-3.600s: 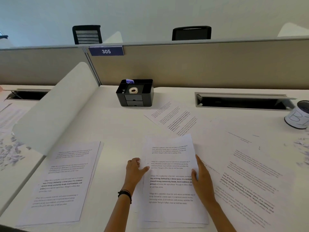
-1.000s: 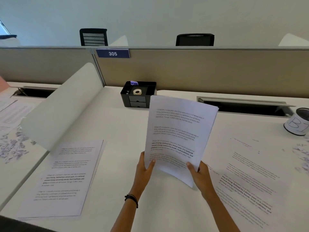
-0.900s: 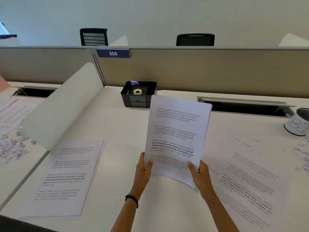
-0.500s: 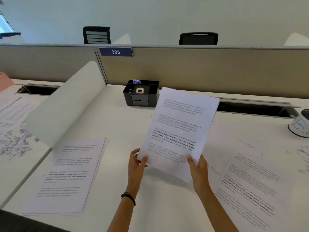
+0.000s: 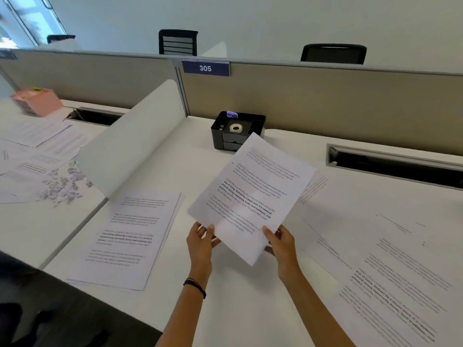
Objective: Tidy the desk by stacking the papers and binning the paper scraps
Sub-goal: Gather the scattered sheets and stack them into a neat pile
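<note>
Stacking is partly done: the left hand (image 5: pixel 201 242) and right hand (image 5: pixel 281 246) each pinch a lower corner of the gathered sheets (image 5: pixel 250 196), held tilted above the desk (image 5: pixel 238 309), while a pile (image 5: pixel 127 236) at left, loose sheets (image 5: pixel 390 266) at right and unbinned scraps (image 5: pixel 62 186) await handling.

We count two hands, left hand (image 5: pixel 200 244) and right hand (image 5: pixel 283 245), one held sheaf of papers (image 5: pixel 250 196), one paper stack (image 5: pixel 125 241) at lower left, one black organiser (image 5: pixel 238 136) with one tape roll (image 5: pixel 235 127), one pink box (image 5: pixel 37 103) at upper left, one heap of paper scraps (image 5: pixel 62 186) at left
</note>
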A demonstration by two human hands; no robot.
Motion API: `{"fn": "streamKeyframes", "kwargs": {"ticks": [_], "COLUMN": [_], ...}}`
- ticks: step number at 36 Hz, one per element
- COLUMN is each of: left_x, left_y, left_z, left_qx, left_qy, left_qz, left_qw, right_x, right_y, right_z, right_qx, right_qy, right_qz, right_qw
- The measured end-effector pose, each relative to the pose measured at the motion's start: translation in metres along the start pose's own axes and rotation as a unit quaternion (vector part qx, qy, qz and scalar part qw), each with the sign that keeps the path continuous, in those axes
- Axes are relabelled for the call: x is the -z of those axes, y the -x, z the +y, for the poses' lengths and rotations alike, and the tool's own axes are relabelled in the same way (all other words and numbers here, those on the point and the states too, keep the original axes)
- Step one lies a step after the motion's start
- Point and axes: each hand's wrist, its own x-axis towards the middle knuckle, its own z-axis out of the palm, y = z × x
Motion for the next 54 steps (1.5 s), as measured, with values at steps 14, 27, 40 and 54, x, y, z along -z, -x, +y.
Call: {"fn": "streamKeyframes", "kwargs": {"ticks": [14, 27, 40, 54], "left_x": [0.146, 0.202, 0.22, 0.228], "left_y": [-0.028, -0.028, -0.028, -0.049], "left_z": [0.022, 0.019, 0.019, 0.01], "left_qx": [-0.059, -0.023, 0.018, 0.059], "left_qy": [0.044, -0.004, -0.014, -0.162], "left_qz": [0.238, 0.371, 0.393, 0.43], "left_qw": [0.968, 0.928, 0.919, 0.886], "right_x": [0.015, 0.02, 0.02, 0.038], "right_y": [0.003, -0.001, -0.003, -0.003], "right_z": [0.054, 0.067, 0.07, 0.043], "right_qx": [0.094, 0.154, 0.148, 0.153], "right_qy": [0.145, 0.194, 0.188, 0.219], "right_qz": [-0.047, -0.054, -0.054, -0.057], "right_qw": [0.984, 0.967, 0.969, 0.962]}}
